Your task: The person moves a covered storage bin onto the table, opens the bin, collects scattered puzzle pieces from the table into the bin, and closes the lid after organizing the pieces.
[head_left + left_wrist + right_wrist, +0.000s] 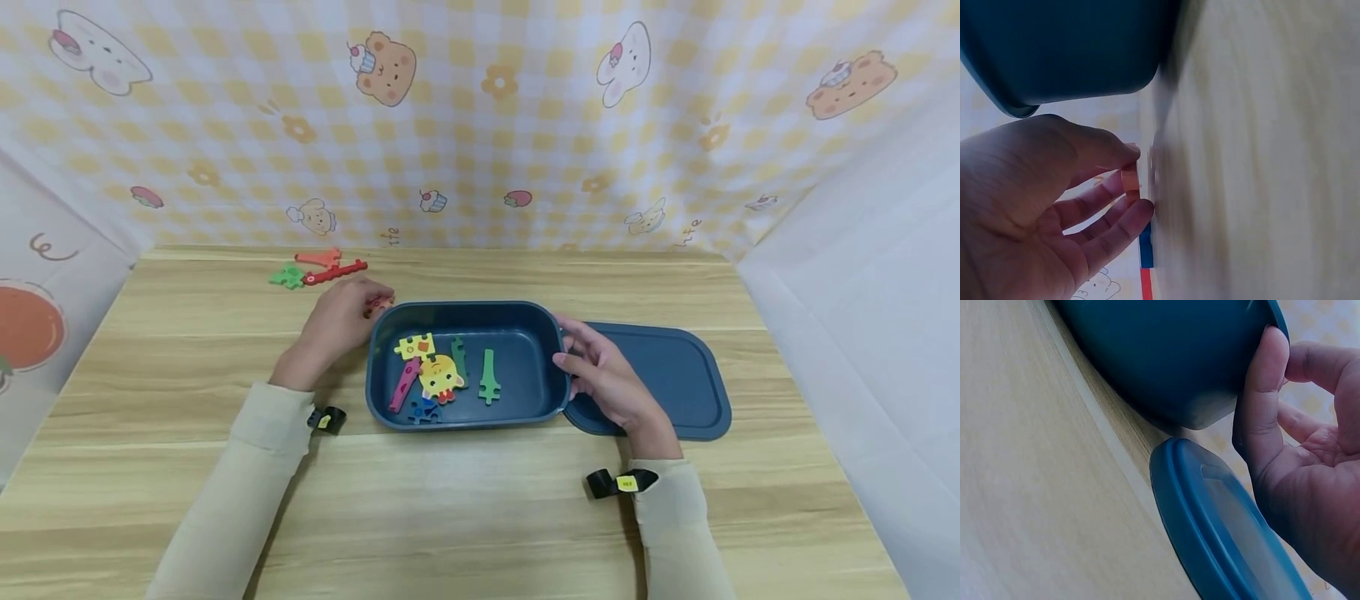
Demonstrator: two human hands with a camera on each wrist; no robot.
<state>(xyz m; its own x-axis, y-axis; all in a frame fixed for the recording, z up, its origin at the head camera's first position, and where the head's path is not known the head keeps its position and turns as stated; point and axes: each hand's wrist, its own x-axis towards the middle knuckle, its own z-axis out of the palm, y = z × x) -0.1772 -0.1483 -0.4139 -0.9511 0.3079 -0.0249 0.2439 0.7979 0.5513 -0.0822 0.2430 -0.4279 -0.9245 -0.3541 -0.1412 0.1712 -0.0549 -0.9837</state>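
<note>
A dark blue plastic box [517,400] stands in the middle of the table with several colourful puzzle pieces inside. Among them are a yellow animal-face piece [441,377], a yellow piece [415,347], a pink strip [405,385] and a light green piece [489,379]. My left hand [341,321], beside the box's far left corner, pinches an orange puzzle piece [1130,180] between thumb and fingers, close to the tabletop. My right hand [606,375] holds the box's right end, its thumb [1267,369] at the rim.
Behind the left hand lie a red strip [335,272], a green piece [288,277] and an orange-red piece [318,257]. The box's blue lid [675,375] lies flat to the right, partly under the right hand. A patterned cloth [480,125] hangs along the table's back edge.
</note>
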